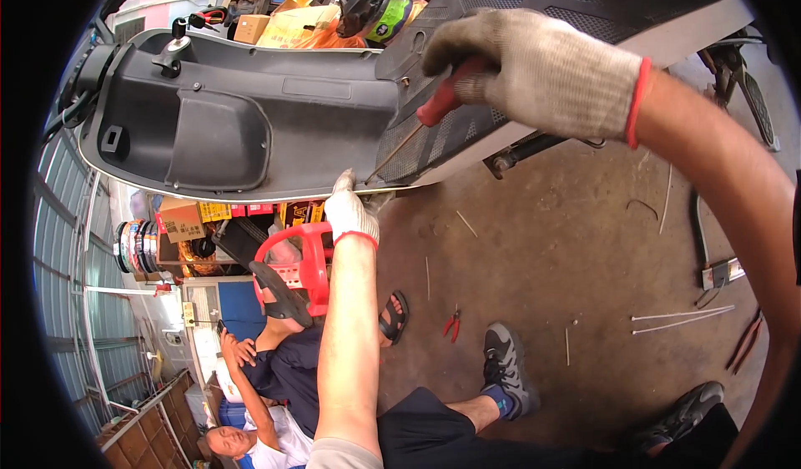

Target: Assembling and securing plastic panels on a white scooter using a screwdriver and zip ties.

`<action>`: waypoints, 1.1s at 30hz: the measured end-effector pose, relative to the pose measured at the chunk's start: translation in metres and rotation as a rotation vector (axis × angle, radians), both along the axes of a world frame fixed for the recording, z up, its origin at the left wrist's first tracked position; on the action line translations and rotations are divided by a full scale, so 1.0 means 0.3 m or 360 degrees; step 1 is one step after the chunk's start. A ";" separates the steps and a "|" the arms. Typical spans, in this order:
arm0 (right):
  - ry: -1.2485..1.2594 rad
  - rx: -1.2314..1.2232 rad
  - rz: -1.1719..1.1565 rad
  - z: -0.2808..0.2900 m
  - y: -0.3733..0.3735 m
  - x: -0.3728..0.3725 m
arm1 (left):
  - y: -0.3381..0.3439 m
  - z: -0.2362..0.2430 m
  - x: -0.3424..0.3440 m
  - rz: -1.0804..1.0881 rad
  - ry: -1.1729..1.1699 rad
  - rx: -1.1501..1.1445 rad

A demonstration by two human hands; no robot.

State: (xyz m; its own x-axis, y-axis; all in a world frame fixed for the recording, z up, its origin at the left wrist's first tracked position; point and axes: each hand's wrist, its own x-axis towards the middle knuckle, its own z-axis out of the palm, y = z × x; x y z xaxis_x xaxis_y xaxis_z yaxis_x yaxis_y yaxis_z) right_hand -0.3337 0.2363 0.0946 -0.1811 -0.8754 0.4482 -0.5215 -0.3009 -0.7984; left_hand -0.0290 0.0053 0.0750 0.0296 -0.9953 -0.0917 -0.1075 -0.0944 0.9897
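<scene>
My right hand (542, 77), in an off-white knit glove with a red cuff, is closed round a red screwdriver handle (442, 102) above the ribbed black footboard (492, 18) of a scooter. The screwdriver's shaft slants down to the panel's lower edge, just right of my left hand (350, 214). That gloved hand has its fingers wrapped at the edge where the footboard meets the grey inner front panel (317, 123); what lies under its fingers is partly hidden. A key (178, 29) stands in the lock on the panel.
A co-worker (267, 427) reclines at lower left, holding a phone, beside a red plastic seat (313, 264). Red pliers (452, 325), longer pliers (743, 344) and white zip ties (680, 317) lie on the concrete floor (609, 252). Cartons (179, 219) and bags (367, 6) crowd beyond the scooter.
</scene>
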 end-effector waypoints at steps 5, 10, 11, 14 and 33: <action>-0.0679 0.0445 0.0203 -0.007 0.015 -0.002 | 0.002 0.002 0.001 0.0006 0.0044 0.0000; -0.0297 0.0126 0.0041 -0.023 -0.007 0.001 | 0.014 0.004 -0.009 0.0070 -0.0006 -0.0019; -0.0450 0.0337 0.0084 -0.028 -0.009 -0.002 | 0.016 0.004 -0.012 0.0086 -0.0016 -0.0030; -0.0298 0.0126 0.0054 -0.044 -0.008 0.001 | 0.015 0.004 -0.016 0.0073 0.0027 -0.0003; 0.0259 -0.0165 -0.0181 -0.053 0.010 0.024 | -0.013 -0.009 0.007 0.0077 0.0021 -0.0001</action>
State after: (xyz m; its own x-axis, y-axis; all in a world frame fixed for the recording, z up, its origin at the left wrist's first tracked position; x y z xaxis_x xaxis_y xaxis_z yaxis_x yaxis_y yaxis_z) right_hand -0.3264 0.2392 0.0785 -0.1937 -0.8012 0.5663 -0.6762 -0.3092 -0.6687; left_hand -0.0270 0.0015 0.0721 0.0765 -0.9928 -0.0920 -0.0900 -0.0988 0.9910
